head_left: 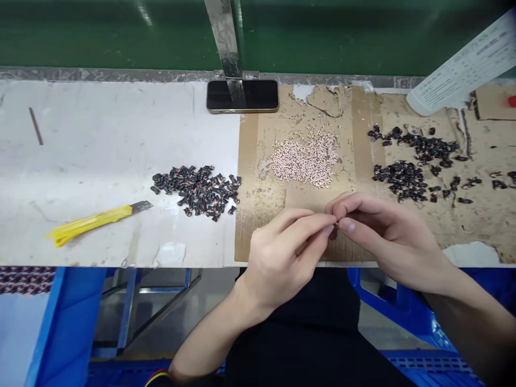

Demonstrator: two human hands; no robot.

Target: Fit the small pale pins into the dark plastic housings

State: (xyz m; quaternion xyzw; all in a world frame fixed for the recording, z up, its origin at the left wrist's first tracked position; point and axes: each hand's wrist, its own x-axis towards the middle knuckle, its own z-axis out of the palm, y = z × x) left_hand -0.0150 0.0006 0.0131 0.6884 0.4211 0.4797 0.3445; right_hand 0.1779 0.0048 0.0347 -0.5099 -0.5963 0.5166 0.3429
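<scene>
My left hand (282, 250) and my right hand (382, 234) meet over the front edge of the cardboard, fingertips pinched together. Between them only a tiny speck shows; the fingers cover the rest, so its kind is hidden. Just beyond my fingers lies a heap of small copper-coloured metal pieces (306, 161). To the left, on the white surface, is a pile of small black parts with copper-coloured bits (201, 191). More black parts (403, 180) are scattered on the cardboard at the right.
A phone (242, 97) lies against the metal post (226, 40) at the back. A yellow-handled tool with a dark flat tip (97, 220) and a thin brown stick (35, 126) lie at left. A white printed cylinder (463, 64) leans in at the back right. Below is a blue crate (72, 322).
</scene>
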